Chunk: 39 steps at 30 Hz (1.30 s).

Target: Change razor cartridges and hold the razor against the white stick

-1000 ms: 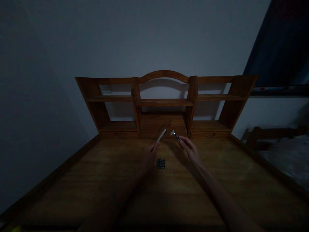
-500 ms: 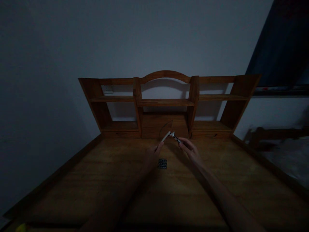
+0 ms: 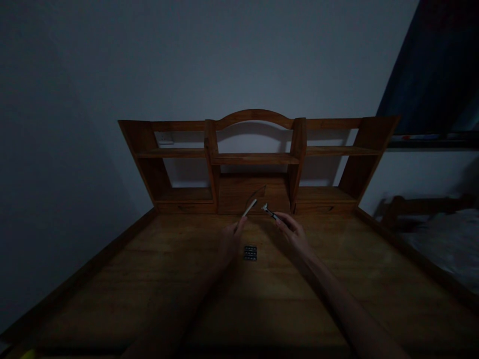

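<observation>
My left hand [image 3: 232,237] is closed around a slim pale-handled brush, which looks like a toothbrush [image 3: 248,208] with dark bristles at its raised tip. In my right hand [image 3: 294,230] the fingers pinch the handle of a razor [image 3: 270,212]. Its shiny silver head points up and left toward the brush tip, and a small gap separates the two. Both tools are held above the wooden desk [image 3: 299,294]. Between my forearms, a small dark pack [image 3: 250,253] with rows of light marks lies flat; its contents are too small to make out.
A wooden shelf unit [image 3: 258,158] with open compartments and low drawers stands along the back of the desk, against a pale wall [image 3: 239,55]. Raised wooden edges run down both sides of the desk. Dim light darkens the near part.
The brush tip has moved left and away from the razor head, where the two were together before. My right hand with the razor has barely shifted. The view has turned slightly.
</observation>
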{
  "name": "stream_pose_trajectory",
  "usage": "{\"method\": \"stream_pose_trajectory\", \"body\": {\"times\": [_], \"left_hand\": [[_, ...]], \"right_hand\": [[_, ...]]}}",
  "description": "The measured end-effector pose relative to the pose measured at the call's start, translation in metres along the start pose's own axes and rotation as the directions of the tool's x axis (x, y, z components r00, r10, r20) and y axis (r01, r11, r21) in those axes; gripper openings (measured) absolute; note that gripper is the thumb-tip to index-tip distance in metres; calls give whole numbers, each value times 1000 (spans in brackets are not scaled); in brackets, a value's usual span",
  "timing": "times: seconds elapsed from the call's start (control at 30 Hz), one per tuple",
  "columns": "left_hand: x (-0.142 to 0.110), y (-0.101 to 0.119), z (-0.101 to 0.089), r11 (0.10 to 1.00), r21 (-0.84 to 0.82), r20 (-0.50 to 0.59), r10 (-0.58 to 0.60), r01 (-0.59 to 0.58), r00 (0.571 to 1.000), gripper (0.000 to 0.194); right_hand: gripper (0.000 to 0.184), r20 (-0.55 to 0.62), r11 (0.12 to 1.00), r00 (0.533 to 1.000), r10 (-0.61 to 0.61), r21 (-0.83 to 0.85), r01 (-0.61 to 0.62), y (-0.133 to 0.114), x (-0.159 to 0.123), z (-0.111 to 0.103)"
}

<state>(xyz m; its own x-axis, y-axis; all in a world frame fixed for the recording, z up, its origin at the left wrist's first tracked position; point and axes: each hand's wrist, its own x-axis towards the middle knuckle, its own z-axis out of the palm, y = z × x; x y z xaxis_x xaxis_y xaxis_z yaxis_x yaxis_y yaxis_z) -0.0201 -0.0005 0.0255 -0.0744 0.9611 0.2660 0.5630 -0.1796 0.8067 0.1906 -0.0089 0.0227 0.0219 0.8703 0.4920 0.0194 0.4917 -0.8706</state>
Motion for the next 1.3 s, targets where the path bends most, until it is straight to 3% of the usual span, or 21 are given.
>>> {"method": "stream_pose_trajectory", "body": {"times": [0.1,0.27,0.63,0.8,0.97,1.3], "left_hand": [[-2,1,0,997,-30,21,66,-65,998,54],[-4,3,-3,999,-40,-6,29,-29,1000,52],[0,-5,-2,997,-45,-18,62,-62,998,53],[0,-7,-2,991,-63,69,119,-115,990,55],[2,-8,-1,988,-85,57,133,-128,989,57],[2,-7,-1,995,-72,44,78,-75,996,56]], "right_hand": [[30,14,1000,1000,2,-14,-1,0,0,-1],[32,7,1000,1000,1,-27,-1,2,2,-3],[30,-2,1000,1000,25,-18,-25,3,1,-3],[33,-8,999,999,32,-26,-32,2,0,-3],[31,-16,999,1000,7,-37,-8,5,1,-2],[32,-1,999,1000,18,-51,-18,5,-1,-3]]}}
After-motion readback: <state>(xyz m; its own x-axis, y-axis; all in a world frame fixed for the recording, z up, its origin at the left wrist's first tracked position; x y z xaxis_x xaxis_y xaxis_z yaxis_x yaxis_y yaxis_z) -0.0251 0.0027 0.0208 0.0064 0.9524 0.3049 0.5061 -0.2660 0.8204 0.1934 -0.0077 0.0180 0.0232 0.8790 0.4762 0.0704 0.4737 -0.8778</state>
